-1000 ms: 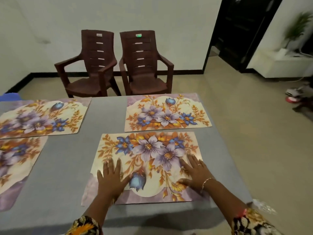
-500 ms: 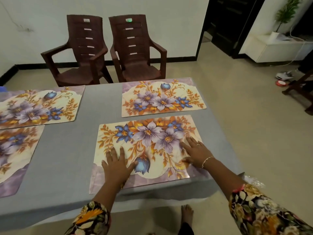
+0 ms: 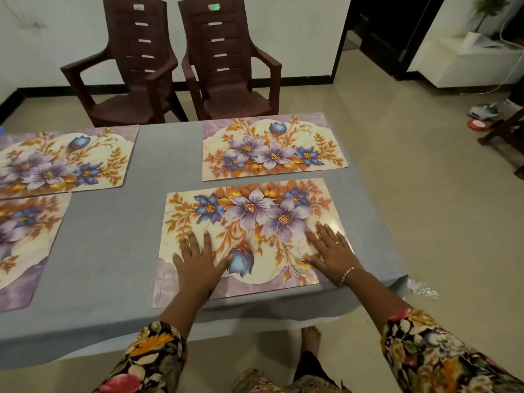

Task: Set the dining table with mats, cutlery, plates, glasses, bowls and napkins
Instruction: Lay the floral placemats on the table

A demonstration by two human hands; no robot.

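Barely moves near mat (image 3: 249, 211) on the surface (image 3: 113, 251); keeps left hand (image 3: 197, 265) and right hand (image 3: 331, 251) flat on it, fingers (image 3: 207, 242) spread.

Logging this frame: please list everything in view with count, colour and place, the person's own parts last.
Placemats: four, cream and lilac with purple, blue and orange flowers; near mat, far-right mat, far-left mat, near-left mat.
Table: one, grey cloth, foreground.
Chairs: two, dark brown plastic, beyond the table; left chair, right chair.
Cabinet: one, white, upper right.
Plant: one, green, on the cabinet.
Left hand: flat on the near mat's left part.
Right hand: flat on its right part, with ring and bracelet.
Foot: one, bare, below the table edge.
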